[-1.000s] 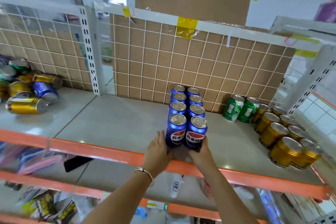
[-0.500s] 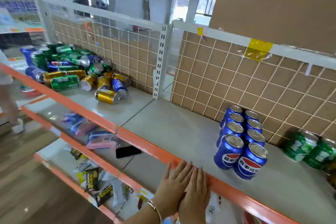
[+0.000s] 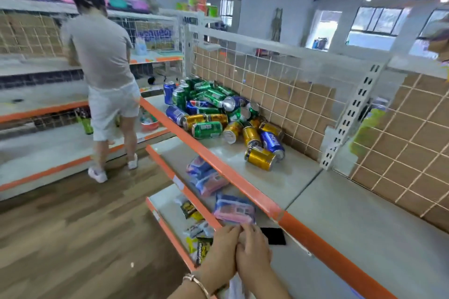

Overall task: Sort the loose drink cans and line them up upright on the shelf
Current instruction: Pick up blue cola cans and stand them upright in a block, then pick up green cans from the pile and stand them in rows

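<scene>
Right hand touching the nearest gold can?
Apart. Head view shows the right hand near the frame's bottom, with a wide gap to the gold can.

we see a loose heap of green, blue and gold aluminium drink cans [image 3: 213,109] on the pale grey metal shelf with an orange front lip [image 3: 340,216]. the heap sits at the shelf's far part and reaches to its back. most cans lie on their sides, piled over one another. a lone gold can [image 3: 260,159] lies sideways nearest us, touching a tilted blue can [image 3: 272,141] just behind it. a sideways green can [image 3: 207,129] lies near the front lip. at the far end an upright blue can [image 3: 169,92] stands beside an upright green can [image 3: 179,99].
</scene>
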The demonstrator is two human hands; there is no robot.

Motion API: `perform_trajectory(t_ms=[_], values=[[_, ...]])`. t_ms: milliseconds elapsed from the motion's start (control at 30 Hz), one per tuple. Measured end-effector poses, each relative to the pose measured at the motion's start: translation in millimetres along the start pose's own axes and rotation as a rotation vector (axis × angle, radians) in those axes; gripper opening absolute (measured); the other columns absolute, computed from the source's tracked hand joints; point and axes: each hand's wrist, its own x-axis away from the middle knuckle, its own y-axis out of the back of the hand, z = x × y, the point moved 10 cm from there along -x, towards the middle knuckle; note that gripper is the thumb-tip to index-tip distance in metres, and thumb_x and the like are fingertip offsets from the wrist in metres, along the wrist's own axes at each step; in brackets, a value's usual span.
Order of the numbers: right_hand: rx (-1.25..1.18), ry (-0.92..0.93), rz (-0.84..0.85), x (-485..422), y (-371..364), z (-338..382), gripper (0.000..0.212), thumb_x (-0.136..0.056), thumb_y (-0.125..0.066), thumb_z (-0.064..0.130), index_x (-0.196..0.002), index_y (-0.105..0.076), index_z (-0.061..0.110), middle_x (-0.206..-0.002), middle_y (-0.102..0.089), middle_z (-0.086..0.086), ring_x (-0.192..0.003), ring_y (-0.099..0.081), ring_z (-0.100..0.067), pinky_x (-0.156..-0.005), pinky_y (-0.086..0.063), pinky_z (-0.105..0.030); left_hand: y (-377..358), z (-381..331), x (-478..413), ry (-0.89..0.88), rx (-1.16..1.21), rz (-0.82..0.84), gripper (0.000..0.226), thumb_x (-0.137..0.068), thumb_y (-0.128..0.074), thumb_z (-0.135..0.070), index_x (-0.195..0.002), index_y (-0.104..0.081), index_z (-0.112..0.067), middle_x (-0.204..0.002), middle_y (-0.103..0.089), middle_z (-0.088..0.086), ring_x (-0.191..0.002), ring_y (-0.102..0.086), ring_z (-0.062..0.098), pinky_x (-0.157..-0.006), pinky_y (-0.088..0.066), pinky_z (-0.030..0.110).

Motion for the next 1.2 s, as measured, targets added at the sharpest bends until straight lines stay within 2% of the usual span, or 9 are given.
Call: perform_trajectory(t_ms=[100, 233, 333, 433, 533, 633, 800, 1100, 1200], values=[[0.045, 0.007, -0.056, -39.0, -27.7, 7.3, 0.077, -0.066, -0.021, 0.045, -0.133, -0.05, 0.018, -0.133, -0.051, -0.009, -0.126, -0.043, -0.025, -0.105, -0.033, -0.03, 122.0, -139.6, -2.2, 0.069, 0.355, 0.101, 0.022, -0.092, -0.044, -0.008, -0.088, -0.065, -0.007, -0.081, -0.067, 0.003, -0.071, -0.06, -0.003, -0.069, -0.046, 0.009], [0.007, -0.021, -0.042, -82.0, -56.1, 46.6, 0.07, -0.071, -0.031, 0.04, -0.134, -0.046, 0.017, -0.134, -0.047, -0.005, -0.128, -0.041, -0.023, -0.107, -0.032, -0.034, 163.9, -117.3, -33.8, 0.178, 0.022, 0.19, 0.039, -0.096, -0.041, -0.001, -0.089, -0.049, -0.038, -0.096, -0.051, -0.013, -0.084, -0.051, -0.007, -0.083, -0.044, 0.012], [-0.042, -0.05, -0.035, -108.3, -62.5, 60.5, 0.055, -0.082, -0.038, 0.041, -0.131, -0.048, 0.017, -0.134, -0.047, -0.005, -0.128, -0.04, -0.024, -0.108, -0.03, -0.036, 179.2, -80.2, -57.6, 0.28, 0.032, 0.183, 0.035, -0.091, -0.043, 0.006, -0.106, -0.058, -0.021, -0.097, -0.057, -0.003, -0.078, -0.057, -0.005, -0.078, -0.047, 0.015], [0.003, -0.017, -0.064, -141.5, -53.3, 72.1, 0.041, -0.092, -0.049, 0.029, -0.132, -0.046, 0.019, -0.136, -0.042, -0.004, -0.129, -0.036, -0.024, -0.109, -0.027, -0.033, 179.7, -64.2, -89.5, 0.36, 0.08, 0.251, 0.044, -0.082, -0.049, 0.013, -0.119, -0.051, -0.01, -0.096, -0.058, 0.001, -0.083, -0.058, 0.016, -0.08, -0.052, 0.037], [0.002, 0.0, -0.113, -179.6, -36.3, 80.3, 0.041, -0.088, -0.048, 0.033, -0.126, -0.052, 0.018, -0.133, -0.044, -0.004, -0.128, -0.037, -0.026, -0.106, -0.03, -0.036, 180.5, -67.6, -131.4, 0.353, 0.142, 0.221, 0.044, -0.084, -0.047, 0.015, -0.09, -0.049, -0.029, -0.08, -0.052, -0.01, -0.066, -0.056, -0.001, -0.057, -0.046, 0.011], [0.011, 0.016, -0.119, -225.9, -20.0, 86.7, 0.041, -0.092, -0.05, 0.028, -0.132, -0.048, 0.018, -0.139, -0.039, -0.004, -0.13, -0.033, -0.026, -0.109, -0.028, -0.035, 176.9, -70.3, -181.4, 0.285, 0.123, 0.195, 0.036, -0.086, -0.048, 0.01, -0.104, -0.046, -0.021, -0.089, -0.052, -0.01, -0.079, -0.053, 0.005, -0.063, -0.041, 0.003], [0.046, 0.088, -0.086, -296.4, -4.4, 113.3, 0.051, -0.09, -0.043, 0.038, -0.137, -0.042, 0.02, -0.145, -0.034, -0.004, -0.135, -0.027, -0.023, -0.11, -0.024, -0.034, 184.1, -50.1, -250.9, 0.349, 0.145, 0.107, 0.048, -0.085, -0.046, 0.012, -0.131, -0.041, 0.002, -0.117, -0.049, 0.014, -0.1, -0.053, 0.028, -0.082, -0.049, 0.035], [0.587, 0.275, 0.037, -376.5, -12.5, 149.9, 0.07, -0.09, -0.053, 0.028, -0.149, -0.017, 0.031, -0.16, -0.003, 0.004, -0.146, -0.004, -0.023, -0.116, -0.006, -0.047, 208.0, -28.0, -308.1, 0.436, 0.201, 0.132, 0.038, -0.085, -0.055, -0.001, -0.122, -0.054, -0.007, -0.11, -0.062, 0.007, -0.091, -0.055, 0.013, -0.078, -0.042, 0.02], [0.617, 0.274, -0.019, -393.5, -10.5, 150.1, 0.074, -0.085, -0.058, 0.031, -0.148, -0.02, 0.035, -0.157, -0.014, 0.006, -0.145, -0.007, -0.02, -0.114, 0.002, -0.053, 211.6, -25.3, -312.5, 0.409, 0.226, 0.225, 0.028, -0.087, -0.056, -0.001, -0.112, -0.057, -0.012, -0.104, -0.063, 0.003, -0.079, -0.054, 0.005, -0.069, -0.042, 0.012]])
